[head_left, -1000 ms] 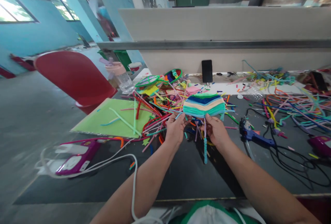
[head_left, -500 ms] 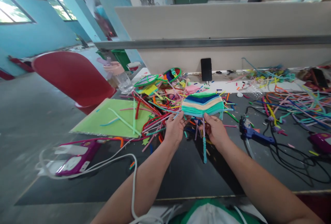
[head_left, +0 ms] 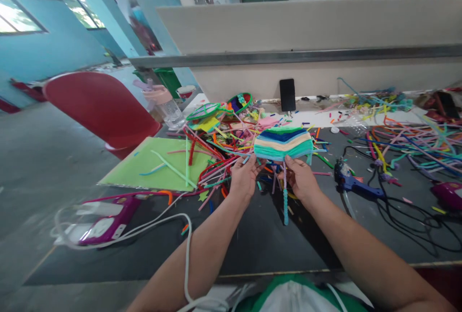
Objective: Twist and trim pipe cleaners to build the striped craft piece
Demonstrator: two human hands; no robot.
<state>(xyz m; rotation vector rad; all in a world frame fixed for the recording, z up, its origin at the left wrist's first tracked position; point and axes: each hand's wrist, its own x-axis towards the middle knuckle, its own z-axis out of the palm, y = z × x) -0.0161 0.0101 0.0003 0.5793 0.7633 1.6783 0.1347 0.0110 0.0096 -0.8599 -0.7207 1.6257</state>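
Head view: near left corner of the table (head_left: pixel 119 264), a purple power strip (head_left: pixel 121 216) with white plugs; their white cable (head_left: pixel 187 259) loops over your left forearm and out of frame at the bottom. Along the left edge, a green sheet (head_left: pixel 144 165) with loose stems on it; beyond, toward the far left corner, a clear bottle (head_left: pixel 171 112), probably there to keep it clear of your elbows.

Centre: your left hand (head_left: pixel 247 175) is pinched shut at the lower left corner of the striped piece (head_left: pixel 283 144), which you hold up between the far and near edges, over the heap of pipe cleaners (head_left: pixel 220 158). Your right hand (head_left: pixel 299 177) grips its lower edge, thumb by a hanging stem (head_left: pixel 286 206). Two-sided hold likely keeps the rows flat and facing you. Phone (head_left: pixel 288 95) leans upright at the far edge, perhaps for viewing.

Right: glue gun (head_left: pixel 361 188) lies within your right hand's reach, perhaps for that reason; black cord beside it.

Unclear: the piece's back, your curled fingertips, what lies beneath the heap. A purple object (head_left: pixel 447 195) is cut off at frame right.
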